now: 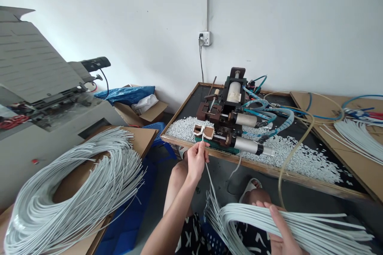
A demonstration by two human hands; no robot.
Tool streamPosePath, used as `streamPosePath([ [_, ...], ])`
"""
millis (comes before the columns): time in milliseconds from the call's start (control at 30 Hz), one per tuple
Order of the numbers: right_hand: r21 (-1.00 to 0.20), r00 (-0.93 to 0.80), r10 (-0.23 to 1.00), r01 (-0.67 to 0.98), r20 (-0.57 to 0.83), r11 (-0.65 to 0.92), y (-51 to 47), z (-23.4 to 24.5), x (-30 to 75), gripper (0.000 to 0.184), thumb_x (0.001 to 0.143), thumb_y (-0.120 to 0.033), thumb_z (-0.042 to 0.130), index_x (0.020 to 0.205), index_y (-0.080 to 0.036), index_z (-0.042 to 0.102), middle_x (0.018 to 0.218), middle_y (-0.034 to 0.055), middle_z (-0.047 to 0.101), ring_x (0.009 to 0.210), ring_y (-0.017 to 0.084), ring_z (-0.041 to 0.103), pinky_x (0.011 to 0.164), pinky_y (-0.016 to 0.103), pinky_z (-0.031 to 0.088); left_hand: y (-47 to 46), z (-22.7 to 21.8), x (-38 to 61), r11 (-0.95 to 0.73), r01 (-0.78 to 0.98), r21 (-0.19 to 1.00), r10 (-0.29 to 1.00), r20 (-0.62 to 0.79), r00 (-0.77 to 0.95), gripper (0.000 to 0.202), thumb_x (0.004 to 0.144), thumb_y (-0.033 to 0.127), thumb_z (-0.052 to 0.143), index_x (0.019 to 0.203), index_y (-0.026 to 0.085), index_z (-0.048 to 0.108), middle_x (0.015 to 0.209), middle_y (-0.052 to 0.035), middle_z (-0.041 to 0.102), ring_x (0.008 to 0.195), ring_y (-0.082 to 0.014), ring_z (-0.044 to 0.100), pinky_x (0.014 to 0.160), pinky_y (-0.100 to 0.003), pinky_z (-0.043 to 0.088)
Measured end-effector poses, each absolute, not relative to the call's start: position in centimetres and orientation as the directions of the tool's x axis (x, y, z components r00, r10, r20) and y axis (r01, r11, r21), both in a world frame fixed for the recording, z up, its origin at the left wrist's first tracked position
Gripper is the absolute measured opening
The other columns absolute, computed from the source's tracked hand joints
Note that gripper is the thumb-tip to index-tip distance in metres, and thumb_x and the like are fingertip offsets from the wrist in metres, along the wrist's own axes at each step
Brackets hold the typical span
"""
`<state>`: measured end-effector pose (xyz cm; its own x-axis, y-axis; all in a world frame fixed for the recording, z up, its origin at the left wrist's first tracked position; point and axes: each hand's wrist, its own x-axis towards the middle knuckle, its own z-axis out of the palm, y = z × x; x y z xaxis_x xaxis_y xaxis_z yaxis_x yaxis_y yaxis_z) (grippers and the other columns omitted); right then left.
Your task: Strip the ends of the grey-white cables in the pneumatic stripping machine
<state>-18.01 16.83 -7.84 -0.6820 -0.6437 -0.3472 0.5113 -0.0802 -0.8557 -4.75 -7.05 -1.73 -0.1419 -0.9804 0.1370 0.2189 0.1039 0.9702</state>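
The left hand (196, 159), at centre frame, pinches a single white cable (209, 179) between thumb and fingertips and holds its tip up at the brown-and-white feed guide (204, 130) on the near edge of the pneumatic stripping machine (231, 117). The right hand (278, 227), at lower right, lies spread with fingers flat over the bundle of white cables (287, 223) across the lap; the pinched cable runs down from the guide into that bundle.

Judging from this, the fingertips sit just beside the guide, so a stroke of the machine could nip them if the pinch creeps forward. The cable tip is thin and springy; held off-line, it could miss the opening or bend. The bundle is only pressed, not gripped, and loose ends fan out at lower centre, so strands could slide off the lap or tangle with the one being fed.

Counted: one machine with two silver air cylinders (253, 146) visible at its front, one wall socket (206, 38) at upper centre, one large coil of white cables (74, 191) at lower left, and another sheaf of cables (359, 137) on the bench (299, 175) at right. White offcuts (302, 159) litter the bench, too many to count.
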Motion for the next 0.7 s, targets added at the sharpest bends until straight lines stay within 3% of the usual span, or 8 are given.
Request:
streamPosePath([
  [67, -0.750, -0.594, -0.639, 0.660, -0.489, -0.039, 16.2, -7.8, -18.2, 0.030, 0.071, -0.047, 0.089, 0.095, -0.029, 0.084, 0.109, 0.0027, 0.082, 0.114, 0.029, 0.074, 0.101, 0.034, 0.061, -7.0, -1.6, -4.2, 0.080, 0.180, 0.980, -0.975, 0.114, -0.189, 0.053, 0.085, 0.067, 0.065, 0.081, 0.015, 0.068, 0.049, 0.0034, 0.050, 0.042, -0.0103, 0.043, 0.044, -0.021, 0.034],
  [133, -0.697, -0.556, -0.647, 0.715, -0.522, -0.052, 15.7, -7.6, -17.6, 0.036, 0.061, -0.043, 0.096, 0.090, -0.025, 0.084, 0.105, 0.0036, 0.082, 0.111, 0.028, 0.075, 0.097, 0.031, 0.063, -6.3, -1.6, -3.3, 0.092, 0.141, 0.986, -0.969, 0.121, -0.216, 0.048, 0.088, 0.062, 0.064, 0.080, 0.015, 0.068, 0.053, 0.0022, 0.052, 0.046, -0.0110, 0.045, 0.047, -0.022, 0.036],
  [200, -0.728, -0.592, -0.664, 0.678, -0.456, -0.105, 15.4, -7.2, -16.3, 0.035, 0.059, -0.040, 0.098, 0.085, -0.024, 0.083, 0.097, 0.0020, 0.082, 0.101, 0.026, 0.077, 0.092, 0.029, 0.063, -5.1, -1.9, -2.0, 0.136, 0.103, 0.985, -0.963, 0.156, -0.220, 0.042, 0.094, 0.055, 0.062, 0.081, 0.016, 0.069, 0.055, 0.0024, 0.052, 0.051, -0.0109, 0.046, 0.051, -0.022, 0.037],
  [300, -0.809, -0.649, -0.710, 0.554, -0.273, -0.195, 15.3, -6.3, -13.5, 0.019, 0.078, -0.041, 0.086, 0.078, -0.025, 0.076, 0.081, -0.0017, 0.075, 0.085, 0.019, 0.073, 0.084, 0.025, 0.059, -2.8, -2.5, 0.3, 0.191, 0.066, 0.979, -0.943, 0.202, -0.263, 0.040, 0.100, 0.050, 0.057, 0.083, 0.017, 0.070, 0.053, 0.0031, 0.050, 0.050, -0.0108, 0.044, 0.053, -0.022, 0.036],
  [433, -0.840, -0.552, -0.833, 0.465, -0.030, -0.278, 15.5, -5.3, -11.6, 0.024, 0.096, -0.038, 0.066, 0.076, -0.025, 0.070, 0.074, -0.0013, 0.066, 0.077, 0.017, 0.066, 0.082, 0.028, 0.053, -0.5, -4.5, 1.8, 0.219, -0.119, 0.968, -0.860, 0.134, -0.492, 0.042, 0.102, 0.052, 0.051, 0.098, 0.016, 0.073, 0.061, -0.0006, 0.059, 0.056, -0.0145, 0.053, 0.056, -0.024, 0.043],
  [500, -0.831, -0.542, -0.840, 0.460, 0.016, -0.312, 15.7, -5.0, -11.9, 0.025, 0.098, -0.037, 0.062, 0.077, -0.025, 0.069, 0.074, -0.0018, 0.064, 0.077, 0.016, 0.063, 0.084, 0.027, 0.052, 0.2, -6.5, 1.9, 0.240, -0.278, 0.930, -0.817, 0.039, -0.576, 0.043, 0.104, 0.051, 0.047, 0.113, 0.016, 0.072, 0.075, -0.0049, 0.068, 0.069, -0.0189, 0.064, 0.064, -0.028, 0.050],
  [567, -0.821, -0.573, -0.820, 0.462, 0.013, -0.336, 15.8, -4.7, -12.5, 0.025, 0.098, -0.036, 0.062, 0.076, -0.025, 0.067, 0.073, -0.0024, 0.062, 0.076, 0.015, 0.061, 0.083, 0.027, 0.052, 0.8, -8.9, 1.8, 0.314, -0.426, 0.849, -0.824, 0.021, -0.567, 0.045, 0.103, 0.047, 0.046, 0.127, 0.016, 0.067, 0.102, -0.0125, 0.075, 0.096, -0.0271, 0.071, 0.084, -0.038, 0.056],
  [700, -0.839, -0.623, -0.781, 0.448, -0.046, -0.308, 16.3, -4.5, -13.4, 0.024, 0.093, -0.039, 0.067, 0.073, -0.025, 0.068, 0.073, -0.0021, 0.064, 0.078, 0.017, 0.064, 0.088, 0.030, 0.054, 2.4, -12.7, 2.6, 0.491, -0.652, 0.578, -0.863, 0.217, -0.457, 0.060, 0.097, 0.033, 0.048, 0.151, 0.007, 0.045, 0.156, -0.0251, 0.047, 0.149, -0.0410, 0.038, 0.119, -0.063, 0.034],
])
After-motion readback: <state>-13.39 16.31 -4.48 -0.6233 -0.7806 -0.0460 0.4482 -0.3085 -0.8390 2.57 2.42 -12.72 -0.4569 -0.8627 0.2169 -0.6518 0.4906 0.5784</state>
